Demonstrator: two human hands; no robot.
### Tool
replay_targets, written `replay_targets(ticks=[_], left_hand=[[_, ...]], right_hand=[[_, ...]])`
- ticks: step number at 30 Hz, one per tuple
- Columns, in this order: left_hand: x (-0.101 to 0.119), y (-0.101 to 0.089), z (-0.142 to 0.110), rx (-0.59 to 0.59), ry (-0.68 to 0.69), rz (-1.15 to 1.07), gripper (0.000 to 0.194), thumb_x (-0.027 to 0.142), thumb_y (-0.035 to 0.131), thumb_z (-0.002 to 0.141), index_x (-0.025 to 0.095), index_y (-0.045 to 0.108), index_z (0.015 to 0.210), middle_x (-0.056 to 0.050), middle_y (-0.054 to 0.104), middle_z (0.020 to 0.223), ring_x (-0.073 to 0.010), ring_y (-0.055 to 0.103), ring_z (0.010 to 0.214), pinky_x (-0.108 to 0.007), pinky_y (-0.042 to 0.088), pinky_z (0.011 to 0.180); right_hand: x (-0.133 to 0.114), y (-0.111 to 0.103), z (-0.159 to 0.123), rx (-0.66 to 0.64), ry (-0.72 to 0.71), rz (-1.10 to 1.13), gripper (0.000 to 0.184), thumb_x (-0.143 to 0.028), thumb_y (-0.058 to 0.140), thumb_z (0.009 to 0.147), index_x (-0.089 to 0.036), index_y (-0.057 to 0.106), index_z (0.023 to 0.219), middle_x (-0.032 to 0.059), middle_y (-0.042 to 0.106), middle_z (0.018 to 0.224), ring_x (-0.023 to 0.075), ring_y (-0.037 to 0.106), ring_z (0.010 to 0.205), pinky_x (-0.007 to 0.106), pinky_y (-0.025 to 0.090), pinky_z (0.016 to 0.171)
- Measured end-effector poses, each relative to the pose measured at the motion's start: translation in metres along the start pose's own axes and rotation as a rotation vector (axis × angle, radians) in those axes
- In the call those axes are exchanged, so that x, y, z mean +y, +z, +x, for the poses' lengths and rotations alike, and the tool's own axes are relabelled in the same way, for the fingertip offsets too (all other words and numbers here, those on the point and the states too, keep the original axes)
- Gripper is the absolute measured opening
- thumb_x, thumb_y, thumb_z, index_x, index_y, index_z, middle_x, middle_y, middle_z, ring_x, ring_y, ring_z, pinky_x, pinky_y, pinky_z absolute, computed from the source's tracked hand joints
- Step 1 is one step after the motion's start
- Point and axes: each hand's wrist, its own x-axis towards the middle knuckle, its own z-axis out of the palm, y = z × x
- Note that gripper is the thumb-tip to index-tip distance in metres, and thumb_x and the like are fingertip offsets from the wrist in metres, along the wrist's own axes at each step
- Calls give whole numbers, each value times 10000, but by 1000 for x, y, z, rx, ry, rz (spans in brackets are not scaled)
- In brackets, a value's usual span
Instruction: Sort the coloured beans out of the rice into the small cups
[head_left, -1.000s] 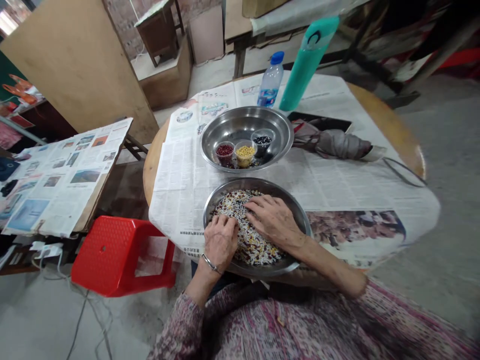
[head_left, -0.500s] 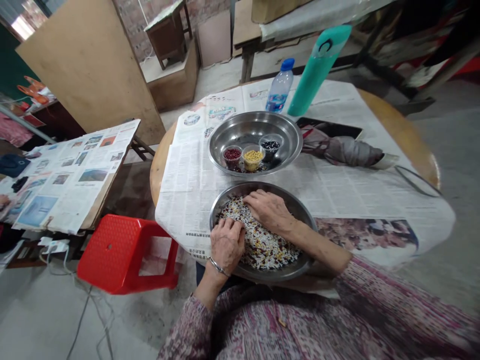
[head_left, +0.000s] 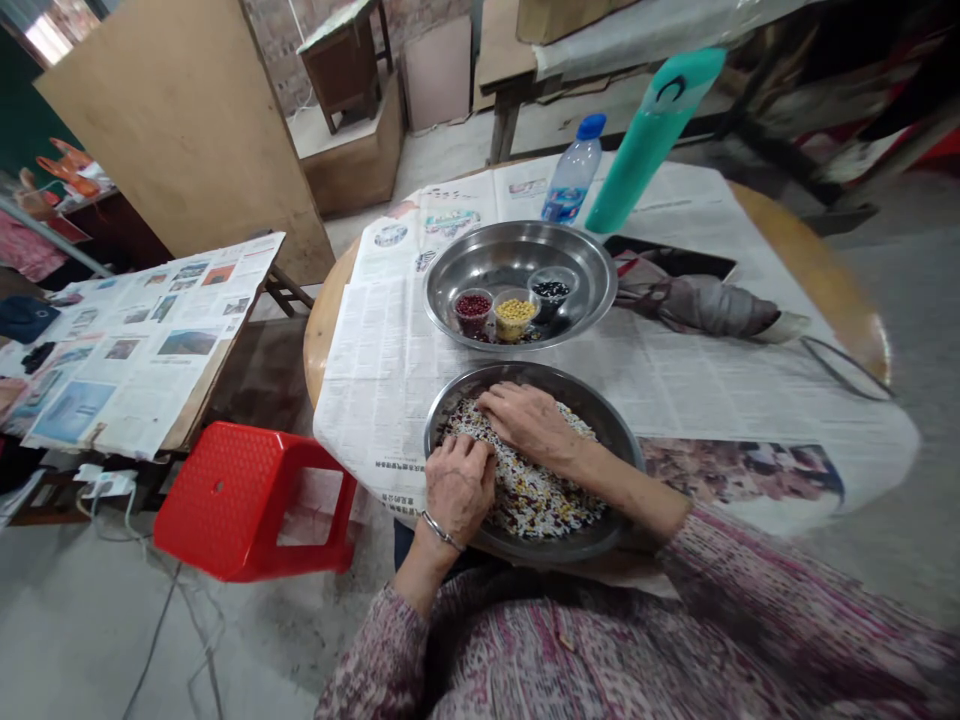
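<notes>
A steel bowl [head_left: 628, 440] by the table's near edge holds a mix of white grains and red, yellow and black beans [head_left: 547, 500]. On the bowl's left side, my left hand [head_left: 459, 485] bends its bunched fingers down to the mix. My right hand [head_left: 529, 425] reaches across the bowl, its curled fingertips in the grains close to the left fingers. What either hand pinches is too small or hidden. Just behind stands a second steel bowl [head_left: 499, 258] with three clear cups: red beans [head_left: 472, 306], yellow beans [head_left: 515, 312] and black beans [head_left: 550, 290].
Newspaper [head_left: 360, 400] covers the round table. A water bottle [head_left: 574, 170] and a tilted teal flask [head_left: 652, 140] stand at the back. To the right lies a folded grey umbrella [head_left: 705, 302]. A red stool [head_left: 232, 500] and a newspaper-covered table [head_left: 150, 340] are at left.
The view has shifted slightly, so the table's things sit a little further right. My right hand has drawn slightly left over the grains, closer to my left hand, which stays in the bowl.
</notes>
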Motion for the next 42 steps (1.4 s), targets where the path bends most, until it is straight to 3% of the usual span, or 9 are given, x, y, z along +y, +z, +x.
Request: replay_targets(ticks=[11,19,22,29,34,39,42], left_hand=[[0,0,1,30,13,-22,130,285,507,985,234,624,961,-11,658,939,-189,576,919,-320,465,810],[1,-1,2,22,20,-32,139,288,504,990,230,629,973,-19,658,945,-183,576,919,-314,456,808],[2,-2,2,26,22,-25,154,295,493,995,229,629,967,-21,658,929,-184,576,909,-314,451,796],[1,-1,2,30,27,-22,145,296,497,992,232,624,965,-12,660,923,-185,575,896,-317,450,781],[0,1,2,40,31,-7,142,294,506,987,228,628,958,-16,655,910,-184,575,878,-318,455,774],[0,2,1,39,29,8,176,304,498,988,225,639,920,-20,651,907,-188,574,884,-324,460,792],[0,1,1,32,24,-13,138,288,520,979,228,638,939,-14,659,932,-185,579,905,-321,461,791]], right_hand=[[2,6,-54,75,-103,35,139,-125,514,911,-172,640,876,55,661,839,207,587,821,316,393,768],[3,3,-48,151,63,-2,171,-241,521,946,-167,671,983,91,688,923,251,600,921,345,405,809],[2,7,-46,141,29,52,170,-267,535,946,-164,660,1001,90,696,928,234,617,885,334,423,789],[0,15,-48,136,-42,139,202,-140,444,947,-168,642,976,78,713,901,207,646,826,319,462,787],[1,-1,-41,219,42,110,280,-315,514,962,-141,600,1164,110,686,1005,249,622,971,350,475,865],[4,-10,-43,111,-53,120,190,-357,564,936,-182,636,933,69,656,883,218,620,866,320,478,777],[4,-9,-52,107,-75,130,166,-332,579,921,-177,634,944,70,648,897,213,616,881,313,476,788]])
